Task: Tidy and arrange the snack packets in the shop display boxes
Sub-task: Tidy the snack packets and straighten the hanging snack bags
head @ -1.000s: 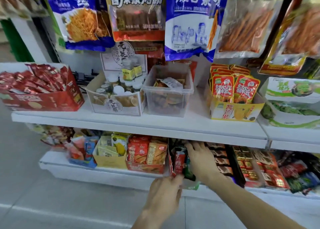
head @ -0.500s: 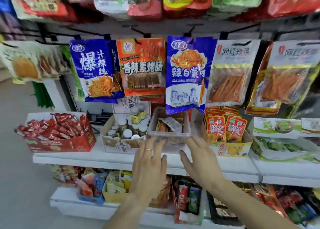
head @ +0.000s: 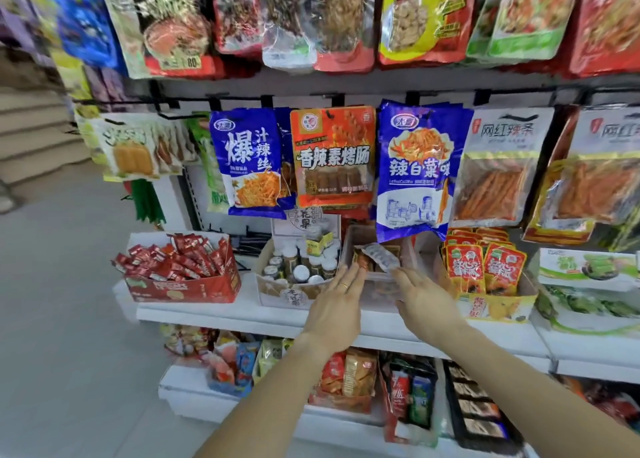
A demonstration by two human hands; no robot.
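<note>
1. We reach two hands toward the middle of the frame: the left hand point(head: 337, 305), with one ring on a finger, and the right hand point(head: 424, 300). Both have straight, spread fingers and hold nothing.
2. The hands are apart, one at each front corner of the single clear plastic box point(head: 377, 277) on the white shelf point(head: 242, 314); the left fingertips reach its left edge and the right fingertips lie along its right front. We cannot tell how firmly they press.
3. Inside that clear box lie a few snack packets point(head: 377, 255), one pale and at least one orange; the count is blurred.
4. Four display boxes stand in a row on this shelf: a red box of red sachets point(head: 180, 274) at centre left, a cardboard box of small jars point(head: 298, 270) just left of the clear box, the clear box, and a yellow box of red packets point(head: 485, 274) to its right.
5. Above the clear box hang two blue bags point(head: 412, 170) with one orange bag point(head: 332, 156) between them.
6. Compared with half a second ago, both hands have moved up from the shelf edge to the clear box, and the view has tilted upward to show another hanging row at the top.
</note>
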